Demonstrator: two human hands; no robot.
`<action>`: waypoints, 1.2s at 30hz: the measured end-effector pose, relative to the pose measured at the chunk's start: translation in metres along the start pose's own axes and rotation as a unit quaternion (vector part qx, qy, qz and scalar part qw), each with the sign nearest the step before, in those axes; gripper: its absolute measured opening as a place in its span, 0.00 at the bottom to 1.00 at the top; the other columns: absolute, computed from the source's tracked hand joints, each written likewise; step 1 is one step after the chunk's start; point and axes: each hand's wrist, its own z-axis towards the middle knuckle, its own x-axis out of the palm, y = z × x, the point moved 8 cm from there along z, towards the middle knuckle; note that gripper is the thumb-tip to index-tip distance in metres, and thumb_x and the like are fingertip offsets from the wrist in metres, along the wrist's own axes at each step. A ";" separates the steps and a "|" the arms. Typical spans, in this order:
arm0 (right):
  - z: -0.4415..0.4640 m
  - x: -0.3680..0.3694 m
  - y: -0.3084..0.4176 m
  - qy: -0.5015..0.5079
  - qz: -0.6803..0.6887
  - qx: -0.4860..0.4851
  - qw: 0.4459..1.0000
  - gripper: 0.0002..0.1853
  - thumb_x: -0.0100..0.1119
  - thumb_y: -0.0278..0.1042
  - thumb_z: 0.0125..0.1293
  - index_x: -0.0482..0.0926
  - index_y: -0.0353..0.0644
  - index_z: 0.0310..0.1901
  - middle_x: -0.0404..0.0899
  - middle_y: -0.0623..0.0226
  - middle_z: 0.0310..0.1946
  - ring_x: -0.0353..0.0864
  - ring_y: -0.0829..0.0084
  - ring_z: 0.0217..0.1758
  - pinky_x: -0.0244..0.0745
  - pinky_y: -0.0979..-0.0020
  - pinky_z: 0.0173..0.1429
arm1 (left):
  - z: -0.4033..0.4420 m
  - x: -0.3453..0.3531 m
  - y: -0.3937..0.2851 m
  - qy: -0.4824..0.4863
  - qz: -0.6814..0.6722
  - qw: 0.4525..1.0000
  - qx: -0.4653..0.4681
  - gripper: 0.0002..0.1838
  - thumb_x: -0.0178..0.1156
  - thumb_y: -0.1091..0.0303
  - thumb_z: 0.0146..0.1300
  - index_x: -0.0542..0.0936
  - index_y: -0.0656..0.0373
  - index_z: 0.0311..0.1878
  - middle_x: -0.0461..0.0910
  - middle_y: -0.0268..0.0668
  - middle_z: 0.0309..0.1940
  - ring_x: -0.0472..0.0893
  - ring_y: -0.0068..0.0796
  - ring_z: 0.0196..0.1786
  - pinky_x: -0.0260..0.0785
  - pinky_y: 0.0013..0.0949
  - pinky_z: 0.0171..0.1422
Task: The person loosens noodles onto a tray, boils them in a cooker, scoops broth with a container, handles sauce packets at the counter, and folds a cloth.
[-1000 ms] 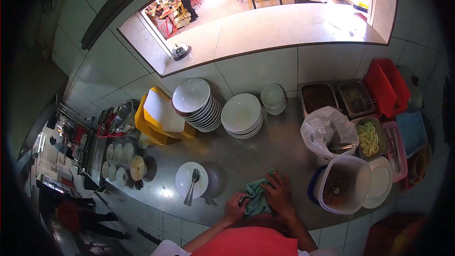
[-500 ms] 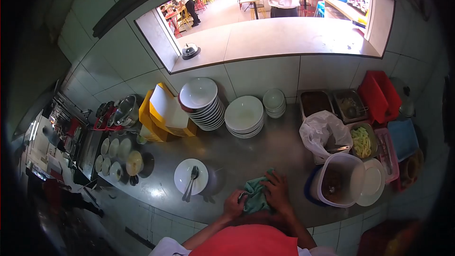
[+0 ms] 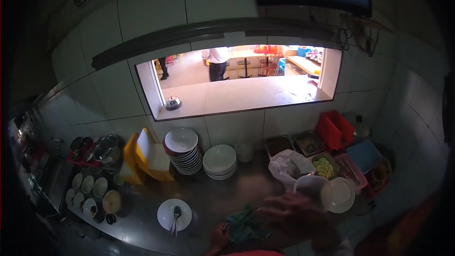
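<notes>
A crumpled green cloth (image 3: 244,224) lies on the steel counter near its front edge. My left hand (image 3: 219,238) is at the cloth's left side, its fingers closed on the edge, partly in shadow. My right hand (image 3: 290,206) is raised off the cloth to the right, blurred, with fingers stretched out leftward and nothing visible in them. Behind it, partly covered, stands a clear plastic tub (image 3: 310,187). To the left of the cloth sits a white plate (image 3: 166,214) with a fork and spoon (image 3: 176,219) on it.
Stacked bowls (image 3: 184,154) and plates (image 3: 219,161) stand along the tiled wall, beside yellow holders (image 3: 154,161). Small cups (image 3: 87,185) are grouped at left. A white plastic bag (image 3: 286,166), food trays (image 3: 309,143) and a red bin (image 3: 333,130) crowd the right.
My right hand has lifted off the cloth and moved right, fingers spreading. The view has tilted up, showing a dark screen above the hatch. My left hand stays by the cloth.
</notes>
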 end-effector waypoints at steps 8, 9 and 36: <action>0.050 -0.175 0.084 -0.061 -0.340 0.017 0.938 0.19 0.58 0.48 0.58 0.78 0.45 0.46 0.75 0.58 0.46 0.77 0.65 0.48 0.70 0.53 0.54 | 0.003 -0.019 -0.025 -0.030 -0.010 0.999 0.031 0.07 0.58 0.68 0.60 0.79 0.59 0.40 0.79 0.46 0.35 0.80 0.49 0.37 0.72 0.43 0.39; 0.053 -0.178 0.089 -0.060 -0.337 0.010 0.940 0.19 0.58 0.47 0.58 0.78 0.45 0.46 0.75 0.58 0.46 0.77 0.64 0.47 0.70 0.53 0.54 | -0.001 -0.024 -0.022 -0.018 -0.014 1.000 0.018 0.08 0.58 0.68 0.59 0.78 0.59 0.40 0.79 0.46 0.34 0.79 0.49 0.37 0.71 0.43 0.39; 0.033 0.165 -0.082 0.086 0.229 0.197 0.949 0.18 0.62 0.40 0.56 0.77 0.45 0.48 0.80 0.62 0.32 0.81 0.59 0.37 0.76 0.60 0.40 | 0.017 -0.011 -0.033 0.049 0.049 0.997 -0.029 0.07 0.56 0.75 0.59 0.77 0.60 0.41 0.78 0.43 0.34 0.79 0.45 0.35 0.71 0.37 0.36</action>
